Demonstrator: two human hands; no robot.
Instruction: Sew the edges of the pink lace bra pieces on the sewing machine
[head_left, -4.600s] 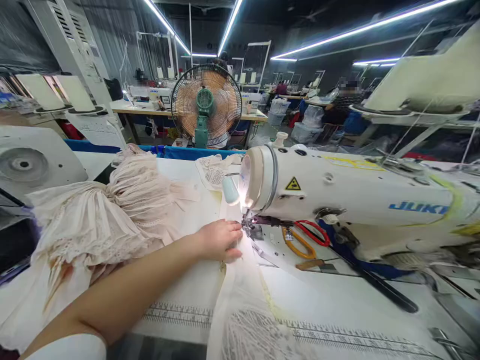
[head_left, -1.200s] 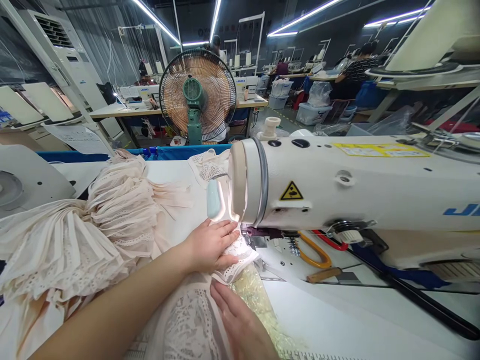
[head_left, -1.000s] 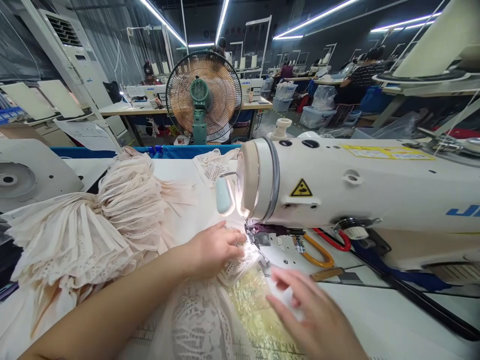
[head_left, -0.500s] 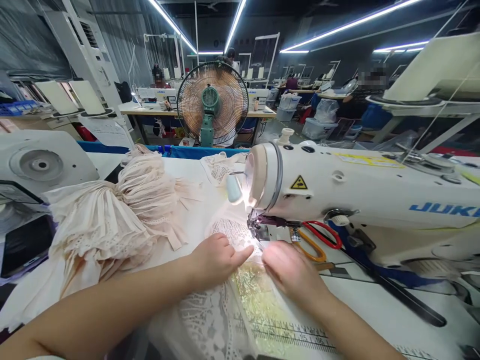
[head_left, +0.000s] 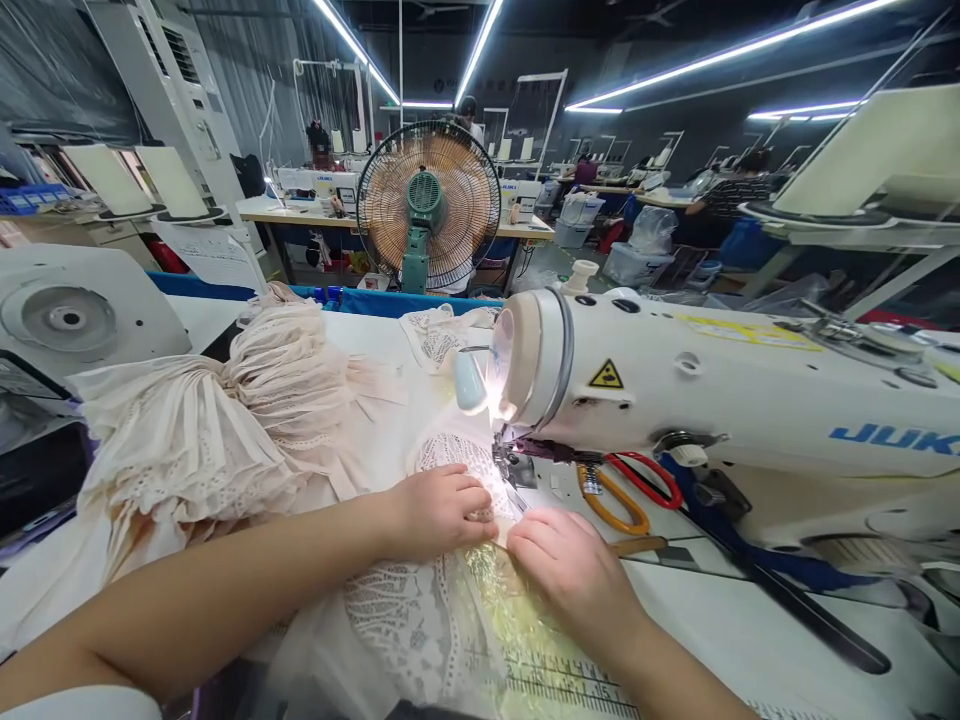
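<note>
White lace fabric (head_left: 454, 450) lies under the needle and presser foot (head_left: 508, 462) of a white sewing machine (head_left: 622, 370), its lower part draping toward me. My left hand (head_left: 442, 512) rests on this lace, fingers curled, thumb and fingertips pinching its edge near a small peach strip. Close beside it, my right hand (head_left: 574, 560) is closed, its fingertips pinching the same edge just in front of the presser foot. A slim metal tip (head_left: 516, 498) shows by the right fingers; I cannot tell whether they hold it. Beneath both hands runs a shiny yellowish taped patch (head_left: 499, 590).
Gathered cream lace pieces (head_left: 202, 430) are heaped at the left. Orange-handled scissors (head_left: 619, 505) and a red-handled tool (head_left: 649, 480) lie right of the needle. A printed ruler (head_left: 570, 680) marks the front edge. A large fan (head_left: 427, 205) stands behind the table.
My left fingers have curled in and the thumb, stretched out before, is now tucked against the fabric. My right hand has shifted slightly toward me and pinches the edge.
</note>
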